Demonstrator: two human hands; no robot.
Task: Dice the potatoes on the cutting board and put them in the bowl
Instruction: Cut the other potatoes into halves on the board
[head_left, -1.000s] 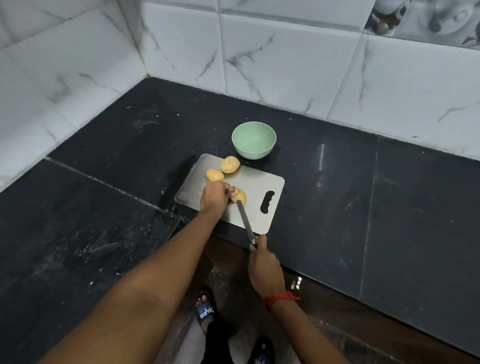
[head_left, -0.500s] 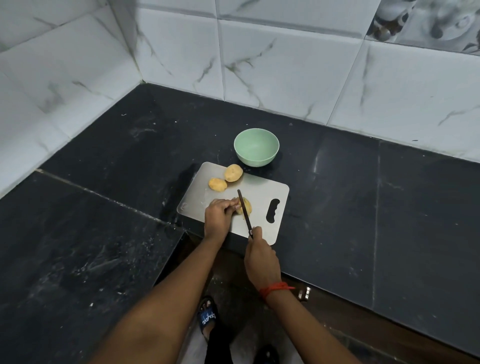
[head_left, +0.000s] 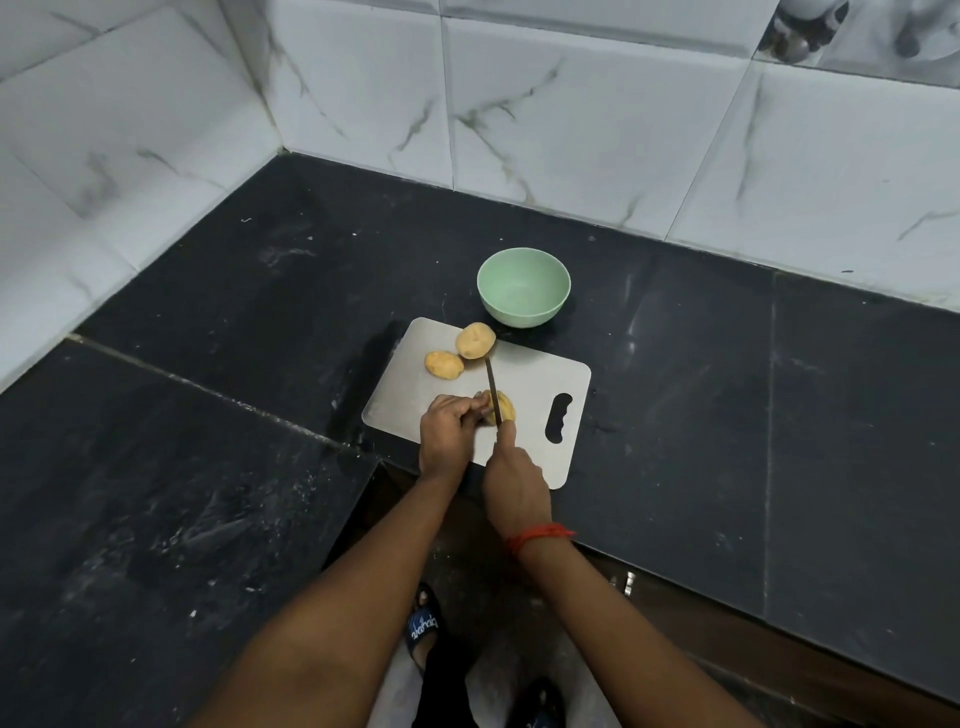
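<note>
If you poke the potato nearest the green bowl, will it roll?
Probably a little: the potato looks rounded and lies loose on the smooth cutting board. Its oval shape suggests a short wobble, perhaps into the second potato beside it.

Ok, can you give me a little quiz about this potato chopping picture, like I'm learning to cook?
1. True or false: the green bowl is empty.
2. The left hand steadies a potato. What does the right hand grip? A) a spoon B) the knife C) the bowl
3. How many other potatoes lie untouched on the cutting board?
Key: 1 true; 2 B; 3 two.
</note>
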